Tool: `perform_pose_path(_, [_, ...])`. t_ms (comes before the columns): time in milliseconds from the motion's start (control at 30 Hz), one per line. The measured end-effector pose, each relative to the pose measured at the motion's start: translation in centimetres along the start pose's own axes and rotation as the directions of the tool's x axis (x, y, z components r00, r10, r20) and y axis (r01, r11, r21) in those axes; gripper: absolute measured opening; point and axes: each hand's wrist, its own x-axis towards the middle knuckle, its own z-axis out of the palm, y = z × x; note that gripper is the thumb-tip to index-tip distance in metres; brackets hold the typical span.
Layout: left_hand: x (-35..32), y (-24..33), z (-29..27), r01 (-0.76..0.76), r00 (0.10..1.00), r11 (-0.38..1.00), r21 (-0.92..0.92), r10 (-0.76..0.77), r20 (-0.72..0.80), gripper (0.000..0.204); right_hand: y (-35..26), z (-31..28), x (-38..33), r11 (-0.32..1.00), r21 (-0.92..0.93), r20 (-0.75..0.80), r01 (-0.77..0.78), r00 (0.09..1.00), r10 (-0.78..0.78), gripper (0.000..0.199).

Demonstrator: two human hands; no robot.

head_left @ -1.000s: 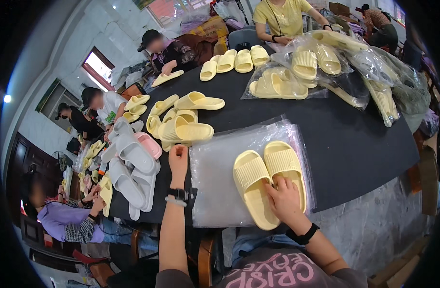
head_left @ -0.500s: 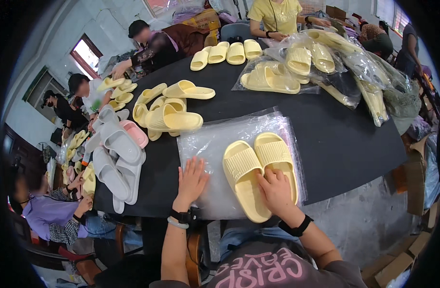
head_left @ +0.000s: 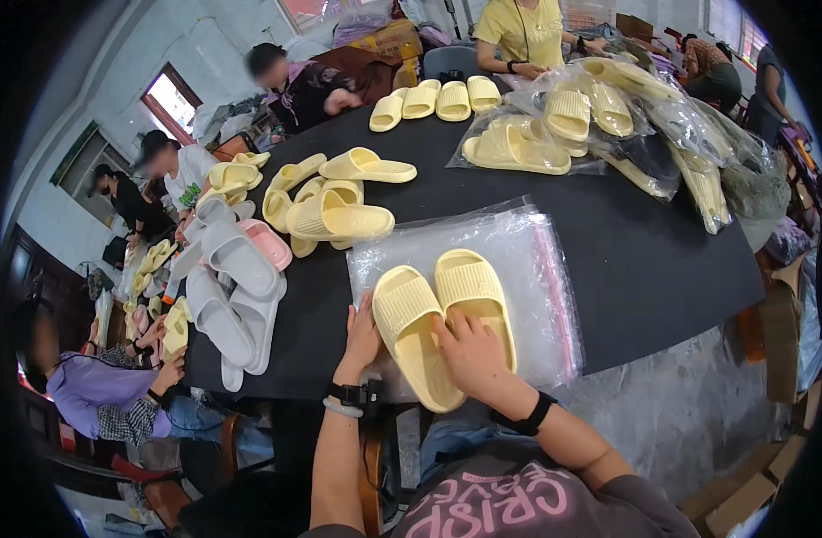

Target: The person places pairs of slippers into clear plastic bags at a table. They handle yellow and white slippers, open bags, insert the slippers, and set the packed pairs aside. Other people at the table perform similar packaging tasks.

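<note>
A pair of pale yellow slide slippers, the left one point(head_left: 405, 305) and the right one point(head_left: 470, 283), lies side by side, toes away from me, on a stack of clear plastic bags point(head_left: 538, 296). My right hand point(head_left: 475, 357) grips the pair where the inner edges meet, with its fingers bent into the footbeds. My left hand point(head_left: 363, 335) holds nothing; its fingers are stretched out alongside the outer edge of the left slipper, over the bags' left side. Whether it touches the slipper I cannot tell.
Grey slippers point(head_left: 243, 260) and a pink one point(head_left: 265, 244) are heaped at the left on the black table point(head_left: 644, 278). Yellow slippers point(head_left: 343, 220) lie behind them, others point(head_left: 420, 99) stand in a far row. Bagged slippers point(head_left: 518, 148) pile up far right. Several people work around the table.
My right hand has shifted the slippers left across the bags. My left hand has turned from lying flat on the bags to lying along the left slipper's side.
</note>
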Motion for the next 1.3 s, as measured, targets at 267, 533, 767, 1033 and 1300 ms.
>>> perform_pose_path(267, [-1.3, 5.7, -3.4, 0.059, 0.899, 0.870, -0.490, -0.260, -0.352, 0.035, 5.4, -3.3, -4.2, 0.953, 0.297, -0.200, -0.054, 0.973, 0.117, 0.058])
perform_pose_path(533, [-3.4, 18.9, -3.4, -0.257, 0.965, 0.956, 0.144, 0.261, -0.011, 0.035, 7.2, -1.8, -5.8, 0.922, 0.352, -0.036, -0.163, 0.982, 0.188, 0.062])
perform_pose_path(767, [-1.4, 18.3, -0.6, -0.196, 0.973, 0.954, 0.227, 0.217, -0.073, 0.035, 7.3, -1.5, -6.3, 0.929, 0.332, -0.053, -0.164, 0.980, 0.191, 0.067])
perform_pose_path(1033, [-2.1, 10.7, -8.2, 0.025, 0.970, 0.979, 0.205, 0.026, -0.241, 0.026, 7.2, -1.9, -5.9, 0.944, 0.293, -0.019, -0.150, 0.986, 0.163, 0.065])
perform_pose_path(1300, [0.8, -3.9, -25.9, 0.294, 0.795, 0.932, 0.211, -0.116, -0.595, 0.020, 7.2, -1.6, -6.1, 0.966, 0.218, -0.001, -0.139, 0.990, 0.143, 0.071])
